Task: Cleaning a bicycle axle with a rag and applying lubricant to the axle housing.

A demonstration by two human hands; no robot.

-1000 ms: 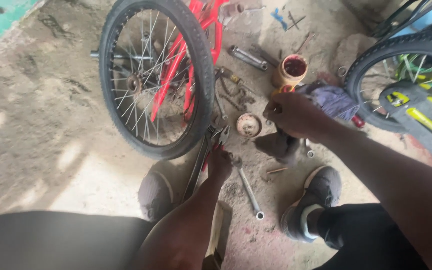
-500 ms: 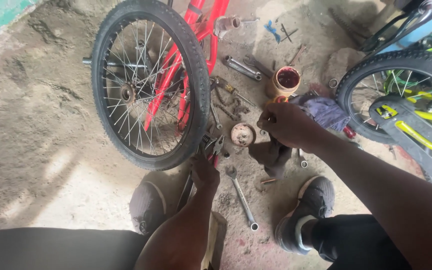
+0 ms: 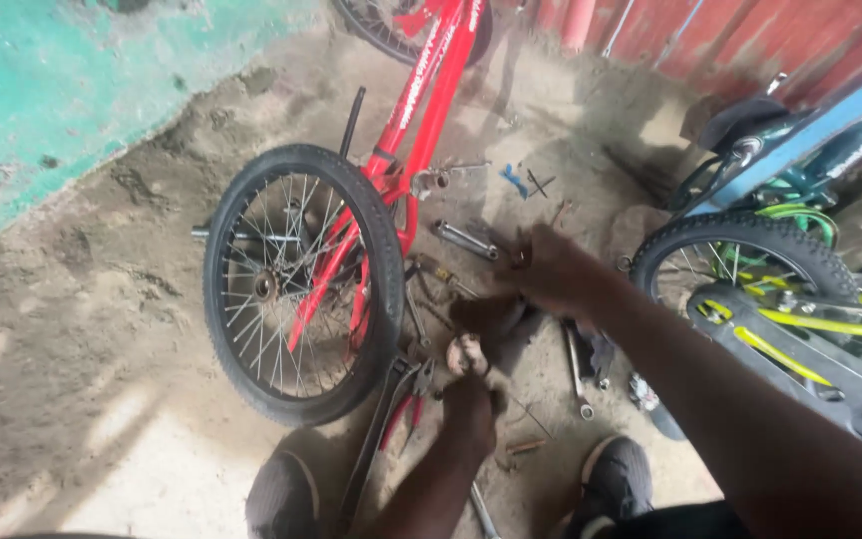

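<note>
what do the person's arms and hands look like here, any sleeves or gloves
Both arms are bare as far as the head view shows: no sleeves, gloves, watch or bands visible. The left hand is bare, at the end of a bare forearm. The right hand is motion-blurred, so rings or marks cannot be told; its forearm is bare too.

The person has bare forearms with no sleeves, a bare left hand (image 3: 471, 407) and right hand (image 3: 551, 274), dark trousers at the lower edge, and two grey shoes (image 3: 283, 491) with lighter soles.
</note>
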